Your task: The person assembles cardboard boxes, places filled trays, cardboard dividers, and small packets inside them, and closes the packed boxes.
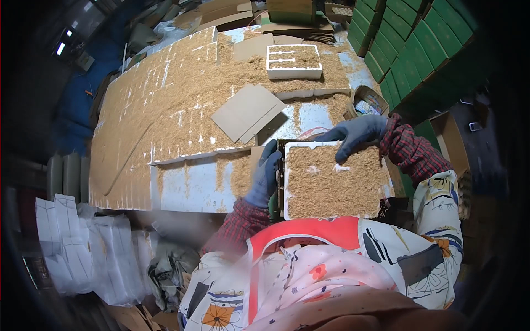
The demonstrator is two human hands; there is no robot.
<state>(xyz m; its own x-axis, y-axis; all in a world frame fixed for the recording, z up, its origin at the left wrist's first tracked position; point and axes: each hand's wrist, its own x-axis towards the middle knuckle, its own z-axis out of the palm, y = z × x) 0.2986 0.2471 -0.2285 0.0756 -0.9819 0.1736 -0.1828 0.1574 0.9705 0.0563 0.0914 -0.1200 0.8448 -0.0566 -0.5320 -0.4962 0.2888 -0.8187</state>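
Observation:
Close in front of my body is a white foam tray (333,182) filled level with wood shavings, with dark edging showing along its left side. My left hand (265,176), in a blue-grey work glove, lies upright against that left side, fingers pointing away from me. My right hand (355,133), gloved alike, reaches over the tray's far edge with fingers spread; a fingertip touches the shavings. Whether either hand bears the tray's weight is hidden. Grey cardboard sheets (247,112) lie beyond the tray, on the shavings-covered trays.
Many foam trays under shavings (165,103) cover the table's left side. Another white foam tray (294,73) sits farther back. A basket of small packets (367,105) stands right, near stacked green boxes (414,45). Wrapped white foam pieces (109,256) stand at lower left.

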